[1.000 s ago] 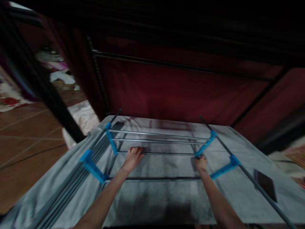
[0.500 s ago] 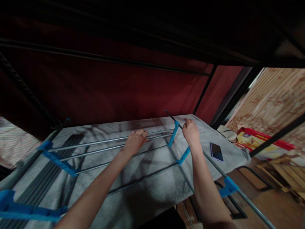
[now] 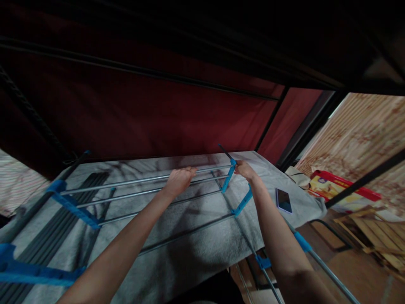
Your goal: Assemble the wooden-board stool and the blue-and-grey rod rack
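A partly assembled rack of metal tubes and blue plastic brackets lies on the pale cloth [image 3: 209, 240] in front of me. My left hand [image 3: 179, 180] is closed over the top horizontal tube [image 3: 139, 181], near its middle. At the tube's right end, my right hand [image 3: 245, 169] is closed around the side pole, right beside the blue bracket [image 3: 228, 177]; its fingertips are partly hidden. Lower down stands a second blue bracket [image 3: 243, 202]. On the left are two more, a blue bracket [image 3: 74, 204] and a nearer blue bracket [image 3: 38, 270].
Several loose grey tubes [image 3: 57, 228] lie side by side on the left. A phone [image 3: 284, 200] rests near the cloth's right edge. Beyond it are a red and yellow box [image 3: 341, 185] and wooden slats [image 3: 376, 232]. Dark bars and a red panel [image 3: 152, 122] stand behind.
My right hand has moved left and closed in on the pole beside the bracket. A blue bracket below my right forearm has come into view. My left hand stays on the tube.
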`<act>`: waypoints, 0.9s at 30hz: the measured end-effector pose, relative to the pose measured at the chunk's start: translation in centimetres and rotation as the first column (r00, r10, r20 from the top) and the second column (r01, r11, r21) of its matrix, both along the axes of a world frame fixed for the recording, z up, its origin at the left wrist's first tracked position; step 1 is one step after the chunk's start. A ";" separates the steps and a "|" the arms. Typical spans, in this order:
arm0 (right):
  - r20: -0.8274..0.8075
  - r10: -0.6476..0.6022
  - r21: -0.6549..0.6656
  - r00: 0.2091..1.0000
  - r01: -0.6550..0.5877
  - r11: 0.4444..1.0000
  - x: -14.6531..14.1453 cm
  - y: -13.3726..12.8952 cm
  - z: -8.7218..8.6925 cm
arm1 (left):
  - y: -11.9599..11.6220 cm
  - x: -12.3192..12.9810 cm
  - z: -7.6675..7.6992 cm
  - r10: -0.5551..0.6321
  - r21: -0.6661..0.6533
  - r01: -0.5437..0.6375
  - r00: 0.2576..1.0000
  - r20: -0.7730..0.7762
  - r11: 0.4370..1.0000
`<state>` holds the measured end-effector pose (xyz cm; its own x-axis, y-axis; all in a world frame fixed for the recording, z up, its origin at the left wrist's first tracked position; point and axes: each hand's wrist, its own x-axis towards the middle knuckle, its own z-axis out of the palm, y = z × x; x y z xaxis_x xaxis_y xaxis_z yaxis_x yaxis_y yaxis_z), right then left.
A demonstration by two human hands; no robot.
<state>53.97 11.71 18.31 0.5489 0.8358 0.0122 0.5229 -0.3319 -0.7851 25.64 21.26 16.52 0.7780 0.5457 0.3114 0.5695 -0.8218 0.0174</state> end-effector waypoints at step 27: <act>0.043 0.051 0.039 0.998 -0.053 0.998 -0.8 -0.4 0.1 | 0.3 -0.3 -0.2 -0.014 0.032 0.015 1.000 -0.023 0.999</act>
